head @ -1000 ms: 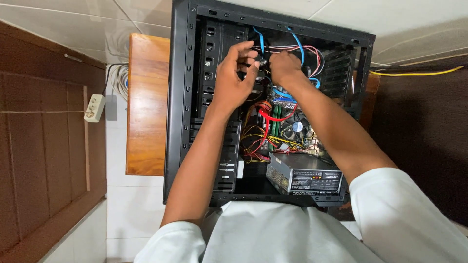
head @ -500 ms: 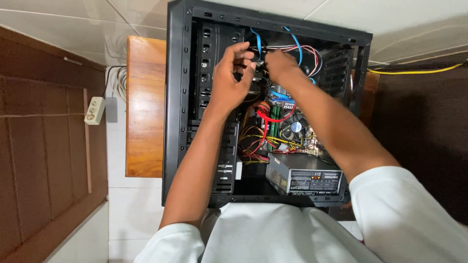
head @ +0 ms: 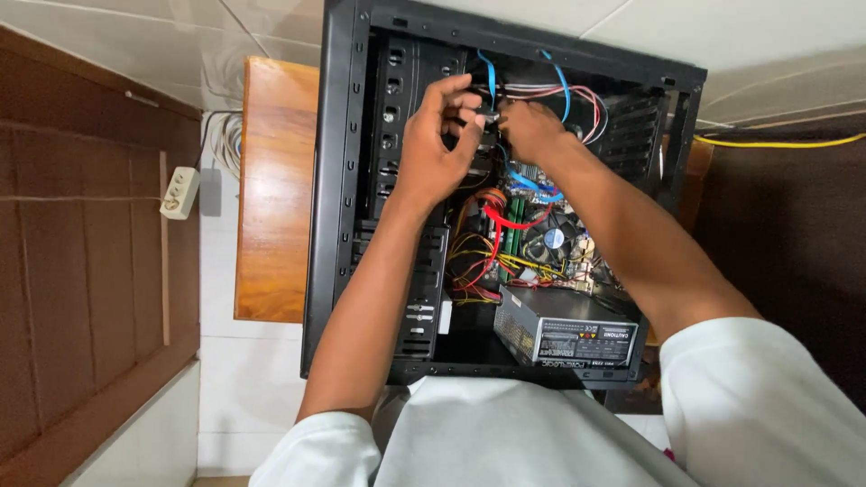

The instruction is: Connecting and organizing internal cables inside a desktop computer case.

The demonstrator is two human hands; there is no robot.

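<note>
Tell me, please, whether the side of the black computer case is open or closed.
Open: the computer case has no side panel on, so its cables, fan and power supply show.

Left hand (head: 433, 153) and right hand (head: 532, 131) meet, fingers seemingly pinching.

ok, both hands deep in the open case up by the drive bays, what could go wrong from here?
1. Both hands, left hand and right hand, pinch something small among the blue cables; tugging could unseat a connector.
2. The right forearm crosses just above the CPU fan and red cables; it may snag them.
3. The power supply sits tilted, seemingly loose; it could shift.
</note>
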